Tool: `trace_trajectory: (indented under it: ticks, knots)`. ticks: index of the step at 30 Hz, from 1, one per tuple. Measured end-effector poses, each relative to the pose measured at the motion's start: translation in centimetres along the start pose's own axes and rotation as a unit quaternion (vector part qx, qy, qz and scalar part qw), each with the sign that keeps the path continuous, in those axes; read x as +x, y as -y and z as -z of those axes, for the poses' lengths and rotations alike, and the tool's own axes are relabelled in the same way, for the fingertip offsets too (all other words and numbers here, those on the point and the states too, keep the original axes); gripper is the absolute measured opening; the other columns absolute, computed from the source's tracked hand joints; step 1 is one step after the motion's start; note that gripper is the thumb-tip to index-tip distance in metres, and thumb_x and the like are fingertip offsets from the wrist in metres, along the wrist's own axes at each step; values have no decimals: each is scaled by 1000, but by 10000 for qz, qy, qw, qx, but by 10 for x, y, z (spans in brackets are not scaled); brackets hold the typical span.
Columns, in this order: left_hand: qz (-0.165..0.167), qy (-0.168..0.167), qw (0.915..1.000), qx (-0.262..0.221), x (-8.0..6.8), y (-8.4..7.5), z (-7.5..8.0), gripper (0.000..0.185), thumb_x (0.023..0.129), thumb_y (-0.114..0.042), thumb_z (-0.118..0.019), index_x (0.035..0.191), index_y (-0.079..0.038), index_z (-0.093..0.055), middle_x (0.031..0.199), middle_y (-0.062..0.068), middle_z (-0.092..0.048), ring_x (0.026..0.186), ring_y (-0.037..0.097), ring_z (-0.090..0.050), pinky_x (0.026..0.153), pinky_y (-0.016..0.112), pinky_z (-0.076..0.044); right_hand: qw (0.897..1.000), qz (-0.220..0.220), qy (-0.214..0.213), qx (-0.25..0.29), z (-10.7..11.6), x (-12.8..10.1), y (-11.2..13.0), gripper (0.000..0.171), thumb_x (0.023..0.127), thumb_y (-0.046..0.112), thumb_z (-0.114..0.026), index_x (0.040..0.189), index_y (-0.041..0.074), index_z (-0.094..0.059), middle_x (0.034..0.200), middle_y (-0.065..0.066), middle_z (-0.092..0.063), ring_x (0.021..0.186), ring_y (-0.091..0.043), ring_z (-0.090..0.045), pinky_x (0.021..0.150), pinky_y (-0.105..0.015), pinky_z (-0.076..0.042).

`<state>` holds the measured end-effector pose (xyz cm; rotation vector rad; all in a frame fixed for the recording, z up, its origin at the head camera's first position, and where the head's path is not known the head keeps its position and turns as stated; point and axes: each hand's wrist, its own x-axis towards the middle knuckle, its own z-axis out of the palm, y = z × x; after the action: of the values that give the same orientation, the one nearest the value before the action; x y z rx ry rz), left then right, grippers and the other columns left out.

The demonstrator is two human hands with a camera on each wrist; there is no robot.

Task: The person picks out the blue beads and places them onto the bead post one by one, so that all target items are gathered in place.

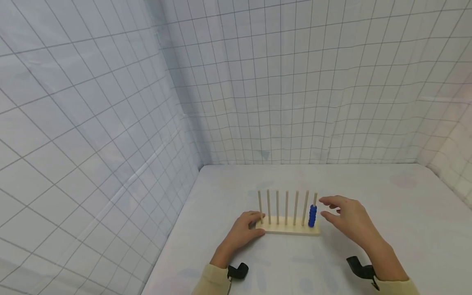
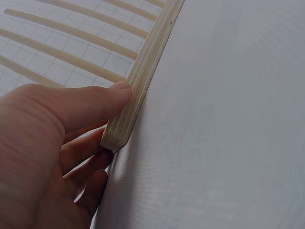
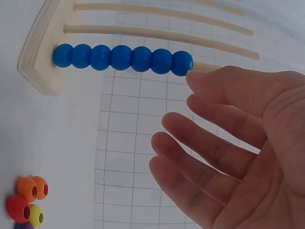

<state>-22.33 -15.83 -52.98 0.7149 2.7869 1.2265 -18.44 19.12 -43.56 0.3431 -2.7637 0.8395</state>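
I see seven blue beads [image 3: 122, 57] stacked on the peg beside my right hand [image 1: 348, 221], fingers loose and empty; my left hand [image 1: 243, 231] grips the wooden rack [image 1: 289, 226]. Six pegs [image 1: 282, 207] stay bare; coloured beads [image 3: 26, 200] wait.

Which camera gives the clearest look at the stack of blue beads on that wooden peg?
The right wrist view: the blue round beads fill the top, seven countable on one wooden peg. The head view shows them as a small blue column on the rightmost peg. The left wrist view misses them.
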Motion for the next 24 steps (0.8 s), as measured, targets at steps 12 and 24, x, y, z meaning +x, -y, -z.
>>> trace_trajectory:
  ticks: [12, 24]
  knots:
    - [-53, -39, 10000, 39, 1, 3, 0, 48, 90, -31, -76, 135, -19, -66, 136, -1, -59, 130, 24, -48, 108, 48, -39, 9989, -333, 268, -190, 7, -11, -17, 45, 87, 23, -79, 129, 12, -68, 126, -19, -65, 91, -33, -67, 80, -58, -54]
    - [-75, -56, 9999, -45, 4, 5, -2, 48, 89, -29, -78, 134, -17, -67, 135, -1, -61, 130, 24, -49, 109, 48, -39, 9983, -517, 135, -230, 9, -24, -41, 48, 86, 27, -81, 129, 11, -68, 128, -20, -64, 114, -46, -58, 85, -63, -50]
